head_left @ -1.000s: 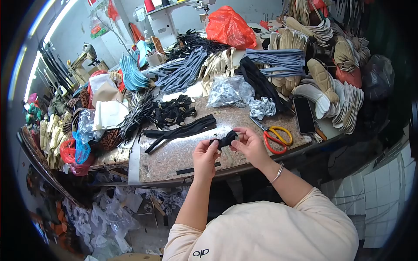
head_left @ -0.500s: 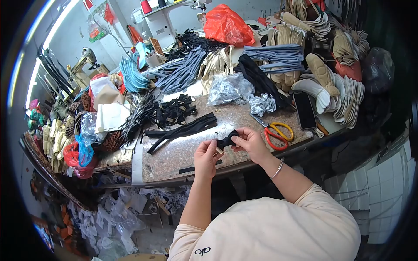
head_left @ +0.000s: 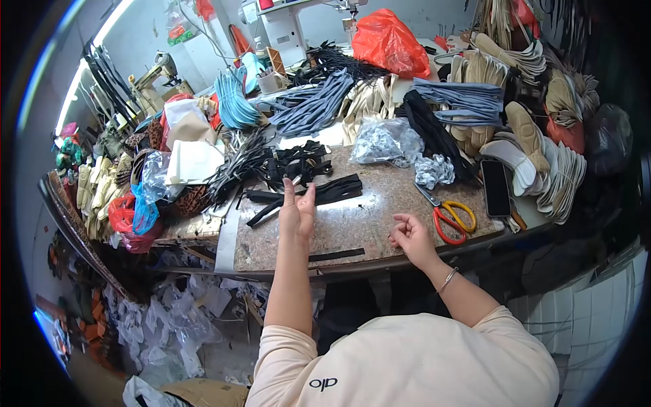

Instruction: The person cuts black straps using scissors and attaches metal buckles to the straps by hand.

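Observation:
My left hand (head_left: pixel 297 214) reaches over the worktop with thumb and fingers apart, nothing visible in it. Its fingertips come up to a tangled pile of black strap pieces (head_left: pixel 298 161), some with light ends. Just right of that hand lie long black fabric strips (head_left: pixel 339 190). My right hand (head_left: pixel 411 239) hovers above the near right part of the worktop (head_left: pixel 380 197), fingers loosely bent and apart, with nothing visible in them. To its right rest scissors (head_left: pixel 451 222) with one red and one yellow handle. A narrow black strip (head_left: pixel 337 255) lies along the front edge.
Crumpled clear plastic (head_left: pixel 386 141) and a foil-like wad (head_left: pixel 434 171) lie behind my right hand. A phone (head_left: pixel 496 188) and stacked insole-shaped pieces (head_left: pixel 563 180) are at the right. Grey-blue strip bundles (head_left: pixel 315 102), a red bag (head_left: pixel 391 44) and a sewing machine (head_left: pixel 285 30) stand farther back.
The small black piece that both hands held is out of them. My left hand has moved left and forward to the black pile; my right has drawn apart from it. The view has shifted.

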`<state>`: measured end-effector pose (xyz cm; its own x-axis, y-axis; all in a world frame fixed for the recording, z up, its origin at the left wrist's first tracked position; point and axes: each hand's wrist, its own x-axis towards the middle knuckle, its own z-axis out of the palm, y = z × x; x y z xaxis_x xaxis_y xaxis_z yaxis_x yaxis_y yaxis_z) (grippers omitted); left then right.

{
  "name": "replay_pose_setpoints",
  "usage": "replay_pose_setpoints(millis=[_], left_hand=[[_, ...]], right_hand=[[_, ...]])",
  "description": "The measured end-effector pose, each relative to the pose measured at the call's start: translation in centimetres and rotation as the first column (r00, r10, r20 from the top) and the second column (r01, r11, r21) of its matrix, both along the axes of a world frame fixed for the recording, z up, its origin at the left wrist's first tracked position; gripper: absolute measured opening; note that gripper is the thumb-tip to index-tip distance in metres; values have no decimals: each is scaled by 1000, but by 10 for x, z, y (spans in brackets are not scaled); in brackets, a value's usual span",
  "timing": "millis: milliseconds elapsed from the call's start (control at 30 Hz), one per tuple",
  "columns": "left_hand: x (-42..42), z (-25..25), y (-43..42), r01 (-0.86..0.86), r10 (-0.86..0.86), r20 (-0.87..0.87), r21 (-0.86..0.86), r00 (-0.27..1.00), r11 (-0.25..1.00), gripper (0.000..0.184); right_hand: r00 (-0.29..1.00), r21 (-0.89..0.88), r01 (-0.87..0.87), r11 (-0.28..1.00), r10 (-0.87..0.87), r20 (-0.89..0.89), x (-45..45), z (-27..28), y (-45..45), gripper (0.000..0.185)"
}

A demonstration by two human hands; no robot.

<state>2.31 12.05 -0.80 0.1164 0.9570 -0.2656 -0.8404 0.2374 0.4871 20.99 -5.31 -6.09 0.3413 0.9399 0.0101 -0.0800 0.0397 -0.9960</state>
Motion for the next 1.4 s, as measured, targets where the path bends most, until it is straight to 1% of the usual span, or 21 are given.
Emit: replay_pose_setpoints(millis=[67, 133, 167, 233, 267, 333, 367, 400, 433, 567, 767, 800, 900, 967, 1000, 1067, 1133, 1167, 1233, 1267, 1400], left_hand=[[2, 2, -18, 86, -90, -23, -146, 996, 986, 43], [4, -20, -37, 283, -272, -152, 54, 950, 958, 39], [5, -24, -49, 299, -288, -157, 51, 945, 953, 39], [11, -25, -69, 460, -378, -403, 128, 834, 879, 34], [14, -25, -66, 482, -400, -403, 121, 823, 868, 34], [19, -23, -51, 539, -53, -827, 315, 560, 781, 28], [22, -21, -43, 591, 181, -908, 386, 377, 709, 26], [25, -21, -38, 654, 421, -889, 429, 181, 623, 25], [30, -25, -32, 655, 421, -889, 428, 181, 622, 25], [51, -50, 5, 672, 801, -565, 516, -199, 531, 23], [57, -26, -20, 703, 882, -471, 620, -21, 348, 21], [57, -23, -32, 700, 896, -444, 644, 13, 309, 22], [53, -34, -71, 787, 789, -613, 472, -31, 397, 26], [51, -47, -95, 765, 783, -620, 532, 59, 363, 26], [51, -50, -101, 764, 783, -620, 532, 58, 365, 26], [47, -53, -111, 740, 803, -590, 574, 77, 351, 26], [45, -55, -114, 745, 798, -598, 568, 80, 350, 25], [45, -55, -114, 748, 793, -603, 565, 85, 349, 25], [48, -53, -112, 747, 789, -607, 566, 92, 348, 24], [48, -53, -112, 742, 793, -602, 572, 91, 349, 24], [46, -56, -111, 736, 819, -560, 606, 124, 302, 23]], right_hand=[[993, 33, -21, 999, 17, 119, 0, -3, 0, 26], [974, 79, -11, 997, -8, 228, -3, 0, 0, 25], [941, 120, -12, 993, -29, 337, -6, 3, 0, 24], [836, 187, -20, 982, -86, 542, -9, 6, -3, 23], [836, 181, 4, 983, -103, 539, -10, 5, -4, 23], [740, 281, -2, 960, -188, 646, -12, 1, -5, 20], [685, 327, -20, 945, -225, 693, -12, -1, -6, 19], [627, 372, -47, 927, -262, 734, -12, -3, -6, 18], [627, 372, -46, 927, -263, 733, -12, -5, -7, 18], [591, 432, -84, 898, -304, 747, -14, -9, -5, 19], [586, 494, -75, 866, -362, 725, -12, -9, -5, 14], [641, 465, -59, 883, -323, 696, -10, -5, -7, 13], [794, 369, -45, 928, -191, 577, -1, 11, -9, 11], [723, 423, 170, 890, -404, 560, 22, 12, 5, 10], [709, 290, 275, 917, -397, 583, 41, 25, 9, 10], [526, 394, 383, 836, -547, 651, 82, 21, 33, 10], [240, 499, 351, 792, -591, 770, 105, 12, 49, 13], [234, 504, 349, 790, -594, 770, 108, 9, 51, 13], [218, 274, 348, 897, -361, 907, 115, 5, 57, 16], [214, 281, 341, 897, -365, 906, 117, 10, 58, 16], [747, 122, 400, 908, -401, 530, 120, 27, 65, 13]])
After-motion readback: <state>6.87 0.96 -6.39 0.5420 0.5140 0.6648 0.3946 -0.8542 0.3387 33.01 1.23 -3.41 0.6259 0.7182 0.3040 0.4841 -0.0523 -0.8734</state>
